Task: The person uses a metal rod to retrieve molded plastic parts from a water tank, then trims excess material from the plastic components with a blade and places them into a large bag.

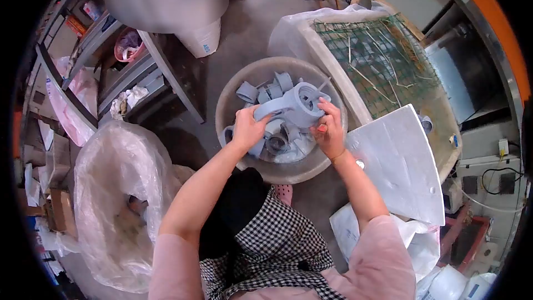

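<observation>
Above a round tub (226, 100) I hold a blue-grey plastic housing (297, 105) with a round, hollow end and a curved handle. My left hand (248, 129) is closed around the handle side. My right hand (331, 133) is closed at the rim of the round end, fingers bent against it. Something small and orange (322, 128) shows at the right fingers; I cannot make out what it is. Inside the tub lie several similar grey plastic parts (277, 143), partly hidden by the held piece and my hands.
At the left stands a large clear plastic bag (119, 150). To the right are a big bin with green netting (361, 44) and a white foam sheet (397, 161). A metal rack (169, 72) and a white sack (201, 39) stand beyond.
</observation>
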The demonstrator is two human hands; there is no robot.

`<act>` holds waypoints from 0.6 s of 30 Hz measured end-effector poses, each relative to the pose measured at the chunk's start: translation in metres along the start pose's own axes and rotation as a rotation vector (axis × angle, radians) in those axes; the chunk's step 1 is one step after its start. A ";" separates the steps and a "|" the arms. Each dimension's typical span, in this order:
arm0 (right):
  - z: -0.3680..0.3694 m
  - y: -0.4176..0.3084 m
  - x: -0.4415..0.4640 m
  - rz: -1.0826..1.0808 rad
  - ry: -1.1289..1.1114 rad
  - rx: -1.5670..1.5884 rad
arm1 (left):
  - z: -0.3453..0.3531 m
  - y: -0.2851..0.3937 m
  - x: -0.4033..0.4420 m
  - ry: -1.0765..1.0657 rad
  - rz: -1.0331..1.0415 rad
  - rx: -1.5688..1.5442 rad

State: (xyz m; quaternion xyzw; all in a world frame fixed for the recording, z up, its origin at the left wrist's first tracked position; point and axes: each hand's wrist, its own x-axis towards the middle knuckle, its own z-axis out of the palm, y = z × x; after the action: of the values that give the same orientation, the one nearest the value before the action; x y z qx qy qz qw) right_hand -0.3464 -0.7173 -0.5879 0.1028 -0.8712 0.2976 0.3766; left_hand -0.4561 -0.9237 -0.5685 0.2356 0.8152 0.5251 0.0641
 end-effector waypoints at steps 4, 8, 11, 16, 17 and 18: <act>0.008 -0.023 0.018 0.119 0.104 0.145 | -0.014 -0.004 -0.004 0.130 0.021 0.034; 0.008 -0.032 0.015 0.649 0.474 0.541 | -0.033 -0.022 -0.001 0.126 -0.101 -0.129; 0.019 -0.026 0.001 0.605 0.042 0.294 | -0.028 -0.011 -0.007 0.122 -0.165 -0.344; 0.032 -0.038 0.013 0.995 0.254 0.998 | -0.020 -0.001 -0.015 0.159 -0.224 -0.535; 0.034 -0.030 0.015 1.018 0.385 1.183 | -0.020 0.000 -0.015 0.200 -0.182 -0.498; 0.033 -0.022 0.017 1.052 0.403 1.203 | -0.023 -0.002 -0.016 0.202 -0.179 -0.498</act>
State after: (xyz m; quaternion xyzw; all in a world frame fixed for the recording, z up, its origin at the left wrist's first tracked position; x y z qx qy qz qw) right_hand -0.3690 -0.7539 -0.5839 -0.1900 -0.4132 0.8636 0.2177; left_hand -0.4510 -0.9502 -0.5624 0.0861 0.6809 0.7223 0.0847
